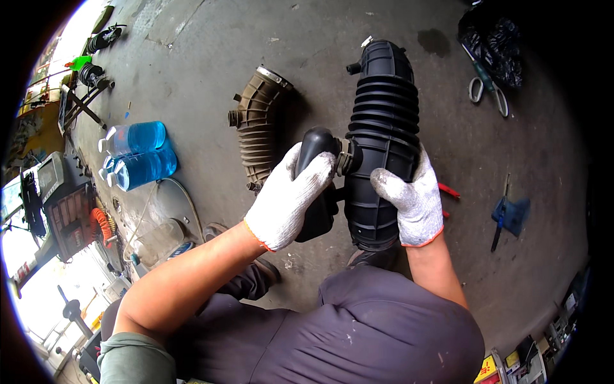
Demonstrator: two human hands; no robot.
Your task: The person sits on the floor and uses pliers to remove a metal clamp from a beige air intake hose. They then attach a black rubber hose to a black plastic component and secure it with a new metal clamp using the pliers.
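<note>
Big black ribbed hose point(385, 115) held over the floor point(320, 38), nice two-handed hold
Left grip point(283, 197) is wrapped round the black side chamber point(313, 147), right grip point(410, 200) cups the hose, thumb on top, probably bracing it near the clamp point(345, 157). Dusty brown hose point(257, 121) lies to its left, guess it's there for easy reach; red handles point(449, 190) poke out on the right.
</note>
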